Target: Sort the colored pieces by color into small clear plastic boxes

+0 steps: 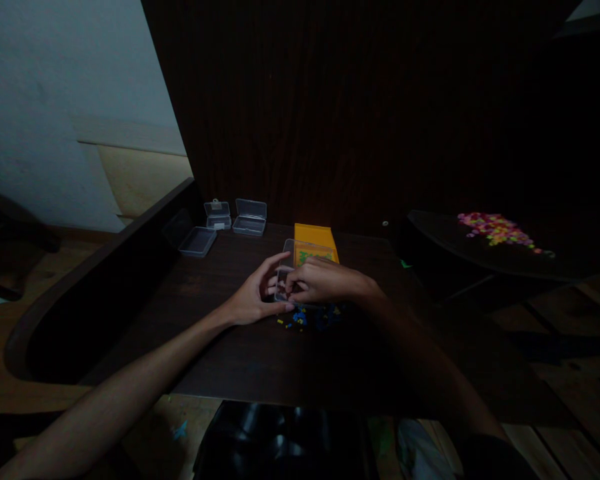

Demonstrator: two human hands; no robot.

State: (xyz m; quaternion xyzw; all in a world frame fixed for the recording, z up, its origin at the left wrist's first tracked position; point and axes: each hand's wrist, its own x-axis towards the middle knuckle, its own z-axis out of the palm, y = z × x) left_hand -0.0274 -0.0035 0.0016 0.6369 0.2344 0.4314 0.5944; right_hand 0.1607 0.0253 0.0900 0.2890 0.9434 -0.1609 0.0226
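Both my hands meet over the middle of a dark wooden table point(220, 360). My left hand point(254, 298) curls round a small clear plastic box point(282, 285), thumb below and fingers above. My right hand point(322, 281) pinches at the same box from the right, fingers closed. Just beneath the hands lies a small heap of blue and yellow beads point(306, 318). Behind the hands sits an orange box point(314, 243) with green pieces showing in it.
Three clear plastic boxes point(249, 217) stand open at the table's back left. A pile of pink, yellow and green beads point(495, 229) lies on a dark surface to the right. A dark wooden panel rises behind the table. A pale wall is at the left.
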